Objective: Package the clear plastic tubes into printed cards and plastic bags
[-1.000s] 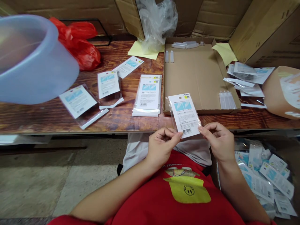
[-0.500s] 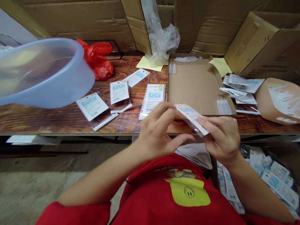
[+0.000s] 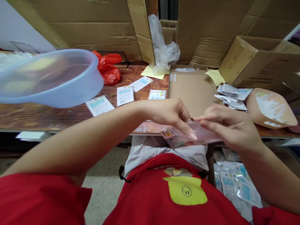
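Over the table's front edge, both hands hold a small clear plastic bag with a printed card (image 3: 207, 133), slightly blurred by motion. My left hand (image 3: 172, 117) is closed on its left part, thumb on the front. At the other end my right hand (image 3: 232, 125) pinches the plastic between thumb and fingers. Behind my left arm lie a stack of printed cards (image 3: 157, 94), a bagged card (image 3: 125, 95), another bagged card (image 3: 99, 105) and a loose-looking card (image 3: 140, 83). The shallow cardboard tray (image 3: 191, 90) beyond my hands holds small clear plastic pieces (image 3: 185, 70).
A blue translucent basin (image 3: 97, 79) and a red plastic bag (image 3: 110, 70) stand at the left. To the right are filled packets (image 3: 234, 93), a beige tub of white pieces (image 3: 254, 109) and a cardboard box (image 3: 264, 65). Many packets (image 3: 234, 181) lie below the table.
The packet has turned over between my hands, from its white printed side to a clear, pinkish side. My left hand has come over onto it, and the view has shifted.
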`<state>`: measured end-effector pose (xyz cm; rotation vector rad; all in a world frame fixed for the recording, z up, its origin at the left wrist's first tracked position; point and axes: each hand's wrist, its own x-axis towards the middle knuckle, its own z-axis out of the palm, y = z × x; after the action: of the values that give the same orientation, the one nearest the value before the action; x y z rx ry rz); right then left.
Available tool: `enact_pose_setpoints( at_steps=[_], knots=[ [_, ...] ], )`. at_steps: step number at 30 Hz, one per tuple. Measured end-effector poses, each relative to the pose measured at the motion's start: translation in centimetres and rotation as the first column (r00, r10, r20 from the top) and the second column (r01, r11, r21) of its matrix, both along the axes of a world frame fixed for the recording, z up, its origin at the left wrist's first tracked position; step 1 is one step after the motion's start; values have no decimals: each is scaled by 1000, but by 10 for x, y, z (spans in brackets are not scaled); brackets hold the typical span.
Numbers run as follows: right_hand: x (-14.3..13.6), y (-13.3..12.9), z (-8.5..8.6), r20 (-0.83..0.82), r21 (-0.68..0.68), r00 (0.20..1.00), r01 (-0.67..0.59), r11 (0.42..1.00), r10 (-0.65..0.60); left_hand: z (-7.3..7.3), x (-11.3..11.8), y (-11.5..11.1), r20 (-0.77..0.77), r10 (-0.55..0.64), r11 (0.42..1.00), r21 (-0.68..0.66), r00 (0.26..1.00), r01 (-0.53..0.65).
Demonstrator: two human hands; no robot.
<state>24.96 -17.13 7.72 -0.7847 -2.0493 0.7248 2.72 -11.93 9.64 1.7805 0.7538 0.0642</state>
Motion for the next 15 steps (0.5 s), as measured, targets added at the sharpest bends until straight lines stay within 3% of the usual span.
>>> enact_pose_setpoints(
  at_steps=[1,3,5,7,8,9,12,13,15],
  knots=[
    [0,-4,3,54,151,997,-69,986,61,0,-1,3,43,-62,990,-125,997,67],
    [1,-15,4,191,420,978,-160,893,86,-6,-2,9,102,-126,926,-344,987,154],
    [6,-27,0,326,618,945,-198,761,-18,-15,0,14,86,-128,878,-454,988,153],
    [14,-35,-6,426,701,893,-225,677,-145,-22,4,18,50,-81,886,-455,995,95],
    [20,-38,-9,460,699,870,-232,677,-177,-23,6,19,38,-21,905,-425,999,35],
    [25,-38,-12,476,665,860,-214,715,-186,-23,8,20,30,60,923,-382,998,-44],
    [38,-31,-19,348,398,920,29,917,-181,-17,16,18,18,271,941,-216,962,-261],
    [40,-27,-22,258,279,945,128,952,-203,-16,20,16,8,293,945,-156,956,-288],
    [37,-20,-27,131,55,958,249,967,-254,-16,34,9,-15,259,965,-42,966,-260]
  ],
)
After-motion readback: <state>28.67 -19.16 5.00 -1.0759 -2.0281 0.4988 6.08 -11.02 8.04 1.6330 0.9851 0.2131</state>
